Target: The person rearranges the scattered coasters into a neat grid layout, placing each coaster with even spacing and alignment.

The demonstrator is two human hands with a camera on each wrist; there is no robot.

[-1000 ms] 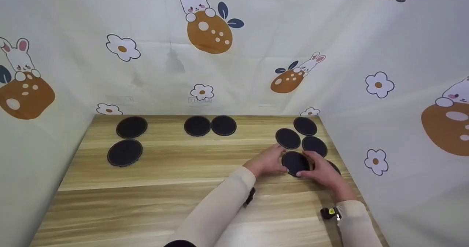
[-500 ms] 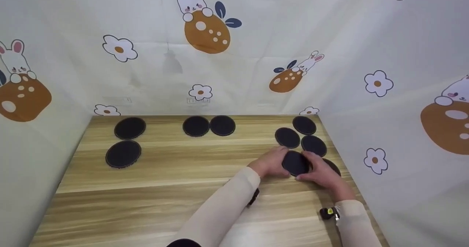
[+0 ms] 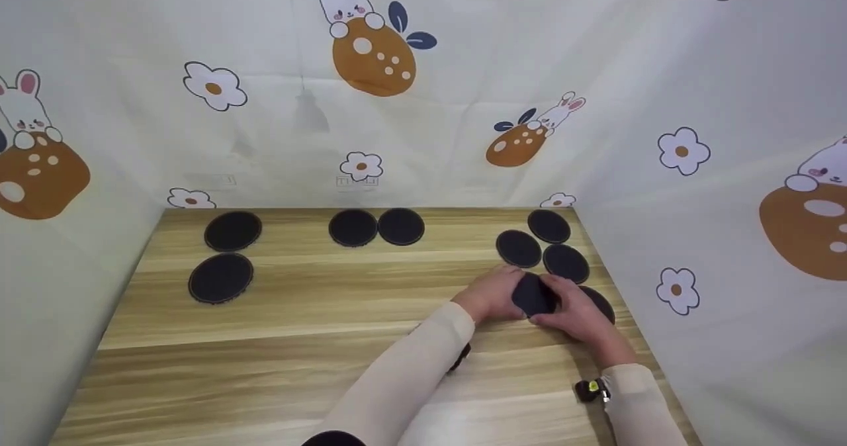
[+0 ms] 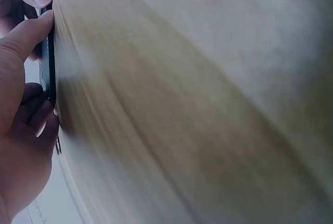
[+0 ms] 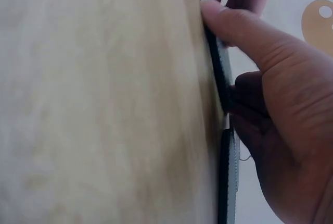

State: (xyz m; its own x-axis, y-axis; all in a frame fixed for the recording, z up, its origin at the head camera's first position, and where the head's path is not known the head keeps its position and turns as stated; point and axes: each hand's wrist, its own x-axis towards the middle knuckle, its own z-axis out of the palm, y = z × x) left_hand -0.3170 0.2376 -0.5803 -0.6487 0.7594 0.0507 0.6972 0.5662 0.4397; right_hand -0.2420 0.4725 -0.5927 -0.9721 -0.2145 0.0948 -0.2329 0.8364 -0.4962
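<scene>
A round black coaster (image 3: 533, 294) lies between both hands at the right of the wooden table, its sides partly covered by fingers. From the left, my left hand (image 3: 488, 295) grips its edge with thumb in front and fingers behind. My right hand (image 3: 577, 308) holds the opposite edge in the same way. In the left wrist view the coaster (image 4: 48, 67) shows edge-on at the tabletop, beside the left thumb and curled fingers. The right wrist view has the two thumbs close together along the coaster's dark rim (image 5: 217, 67).
Around the hands lie more black coasters: one behind (image 3: 519, 248), one behind to the right (image 3: 566, 264), one at the back corner (image 3: 549, 226), one partly under the right hand (image 3: 599, 305). Pairs lie at back centre (image 3: 353, 227) and left (image 3: 221, 278). Printed cloth (image 3: 450, 135) walls the table.
Both hands have drawn closer together round the coaster, covering more of its sides. The left hand has shifted slightly right. The other coasters keep their places as the head view shifts a little.
</scene>
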